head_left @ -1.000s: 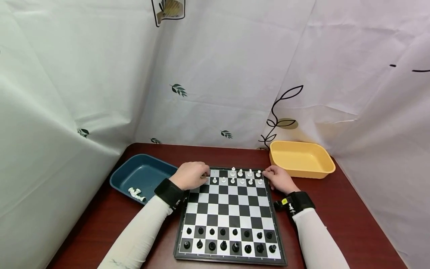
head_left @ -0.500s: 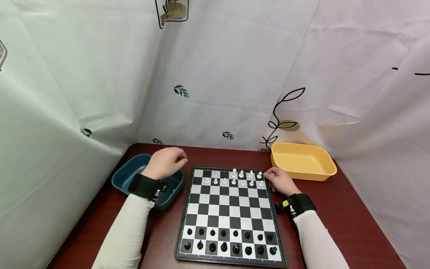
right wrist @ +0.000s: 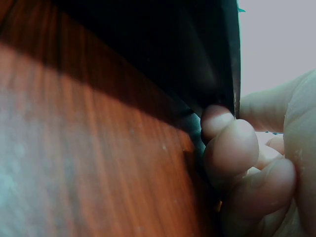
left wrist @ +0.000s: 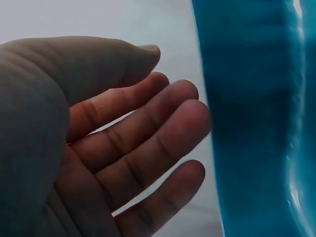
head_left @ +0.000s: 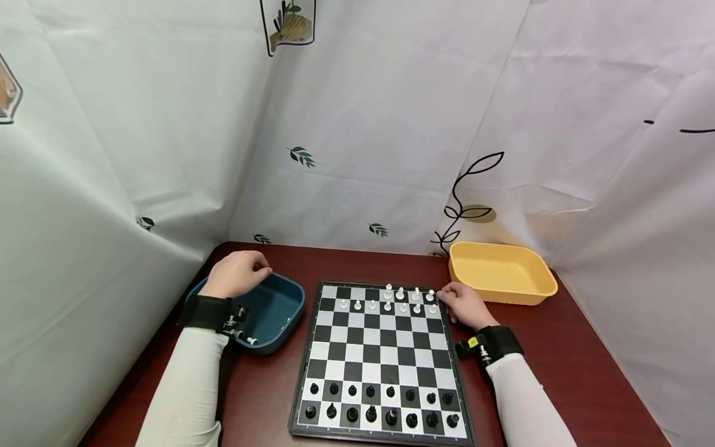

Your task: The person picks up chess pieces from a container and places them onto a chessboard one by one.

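Observation:
My left hand (head_left: 237, 274) hovers over the blue bin (head_left: 286, 329), its fingers loosely bent. In the left wrist view nothing lies between thumb and fingers, and the blue bin wall (left wrist: 247, 118) is beside the fingertips. My right hand (head_left: 466, 305) grips the far right corner of the chessboard (head_left: 371, 354); the right wrist view has its fingertips (right wrist: 234, 148) at the underside of the dark board edge. White chess pieces (head_left: 388, 306) stand on the far two rows, with the far row's left squares bare. Black chess pieces (head_left: 371, 413) fill the near two rows.
Loose white chess pieces (head_left: 251, 340) lie in the blue bin, partly hidden by my left wrist. A yellow bin (head_left: 503, 298) stands at the back right of the brown table (head_left: 581, 379). White cloth (head_left: 363, 124) hangs behind and at both sides.
My left hand has moved left from the board's far left corner to above the blue bin. My right hand has stayed at the board's corner.

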A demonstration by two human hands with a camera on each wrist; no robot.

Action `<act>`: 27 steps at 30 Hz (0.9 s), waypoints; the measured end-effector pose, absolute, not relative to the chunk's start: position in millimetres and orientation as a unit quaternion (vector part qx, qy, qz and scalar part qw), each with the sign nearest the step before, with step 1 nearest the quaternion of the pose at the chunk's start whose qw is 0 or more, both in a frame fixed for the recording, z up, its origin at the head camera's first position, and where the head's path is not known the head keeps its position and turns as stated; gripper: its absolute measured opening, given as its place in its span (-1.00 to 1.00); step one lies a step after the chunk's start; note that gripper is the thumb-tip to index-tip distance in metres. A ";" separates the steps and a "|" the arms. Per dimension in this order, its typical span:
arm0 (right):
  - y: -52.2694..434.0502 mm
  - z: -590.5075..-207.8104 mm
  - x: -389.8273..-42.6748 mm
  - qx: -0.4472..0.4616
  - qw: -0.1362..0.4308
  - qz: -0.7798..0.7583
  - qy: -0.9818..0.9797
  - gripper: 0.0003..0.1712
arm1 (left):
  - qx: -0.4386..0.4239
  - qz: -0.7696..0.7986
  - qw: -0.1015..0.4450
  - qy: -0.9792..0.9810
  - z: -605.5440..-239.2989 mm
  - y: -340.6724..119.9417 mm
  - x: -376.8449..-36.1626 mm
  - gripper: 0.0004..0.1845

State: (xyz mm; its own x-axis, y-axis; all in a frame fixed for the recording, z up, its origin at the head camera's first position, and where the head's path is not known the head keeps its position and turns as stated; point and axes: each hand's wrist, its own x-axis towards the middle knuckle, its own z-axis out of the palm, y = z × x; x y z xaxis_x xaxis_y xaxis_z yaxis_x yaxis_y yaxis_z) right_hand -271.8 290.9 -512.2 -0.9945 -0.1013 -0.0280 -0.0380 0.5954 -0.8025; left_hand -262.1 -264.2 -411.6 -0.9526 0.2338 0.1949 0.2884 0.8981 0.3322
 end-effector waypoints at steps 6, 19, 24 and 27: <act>291.0 -514.8 -272.9 -0.043 0.032 -0.447 0.893 -0.73 | -0.103 -0.152 0.036 -0.982 -418.2 -278.7 -262.6 -0.81; 292.2 -515.3 -272.4 -0.041 0.035 -0.450 0.891 -0.72 | -0.003 -0.133 -0.076 -0.988 -420.8 -292.5 -254.6 -0.57; 292.2 -515.0 -272.5 -0.038 0.034 -0.447 0.893 -0.73 | 0.031 -0.125 -0.087 -0.988 -421.2 -294.3 -251.5 -0.72; 291.7 -514.5 -272.6 -0.039 0.034 -0.447 0.893 -0.73 | 0.046 -0.120 -0.094 -0.987 -421.5 -295.1 -250.6 -0.74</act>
State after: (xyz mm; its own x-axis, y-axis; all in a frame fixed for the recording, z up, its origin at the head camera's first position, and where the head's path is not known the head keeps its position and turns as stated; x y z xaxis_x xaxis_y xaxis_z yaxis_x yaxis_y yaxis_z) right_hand -272.6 291.7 -514.5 -0.9946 -0.1004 -0.0248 -0.0403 0.5972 -0.8011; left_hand -250.6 -295.1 -421.5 -0.9779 -0.0692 -0.1973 -0.1144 0.9670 0.2278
